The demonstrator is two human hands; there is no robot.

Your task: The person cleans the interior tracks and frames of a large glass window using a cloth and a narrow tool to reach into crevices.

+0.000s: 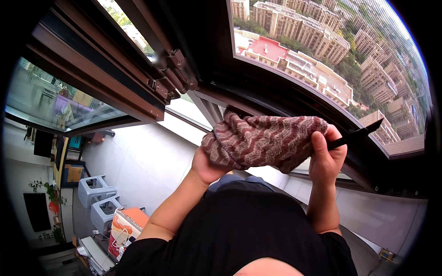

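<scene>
A fluffy cloth (271,138) with wavy brown and beige stripes stretches between my two hands in front of my chest. My left hand (206,164) is closed on its left end, its fingers mostly hidden by the folds. At the right end, my right hand (328,154) pinches the cloth with thumb and fingers. From that same hand a thin black tool (358,135) with a slanted, pointed tip sticks out to the right; its other end is hidden. The dark window frame (294,83) lies just beyond the cloth.
An open window sash (133,112) with hinges (177,69) reaches in from the left. Ahead on the right, a mesh screen (322,50) fills the frame, with buildings far below. Grey stools (94,189) and a patterned bag (121,230) stand on the left floor.
</scene>
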